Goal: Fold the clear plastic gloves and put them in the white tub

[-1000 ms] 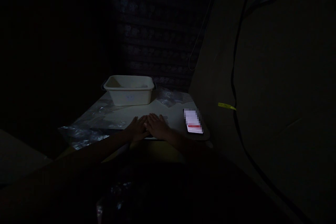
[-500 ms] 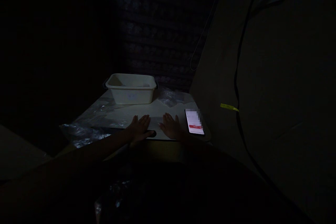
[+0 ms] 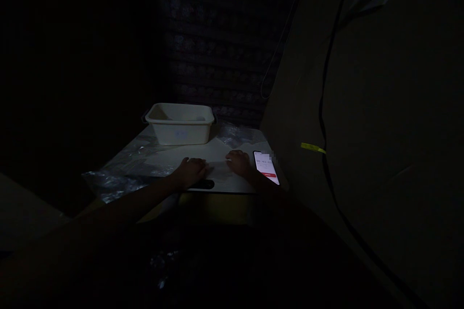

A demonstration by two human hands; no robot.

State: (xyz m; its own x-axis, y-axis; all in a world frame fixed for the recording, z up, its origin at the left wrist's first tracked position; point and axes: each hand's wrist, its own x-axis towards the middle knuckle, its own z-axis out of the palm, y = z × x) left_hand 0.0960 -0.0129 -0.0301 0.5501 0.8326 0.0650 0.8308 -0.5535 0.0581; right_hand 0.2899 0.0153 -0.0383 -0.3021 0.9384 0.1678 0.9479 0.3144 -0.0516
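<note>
My left hand (image 3: 190, 172) rests low over the table's near edge, just above a dark oval slot (image 3: 203, 184). Its fingers are bent downward and drawn together. My right hand (image 3: 238, 161) is a short way to the right, also with fingers curled down, left of a lit phone (image 3: 266, 168). Between the hands lies a faint greyish patch (image 3: 218, 168) on the tabletop; in this dimness I cannot tell if it is thin clear plastic or shadow. Whatever the fingertips may hold is hidden.
A cream plastic tub (image 3: 181, 133) stands at the back left of the white table (image 3: 174, 154). Crumpled clear plastic (image 3: 234, 134) lies right of it, more plastic (image 3: 114, 186) at the left edge. A black cable (image 3: 322, 106) with a yellow tag (image 3: 312, 147) hangs along the right wall.
Both hands were flat with fingers spread; now their fingers are curled in. My right hand has shifted slightly forward. The phone screen now shows a running timer.
</note>
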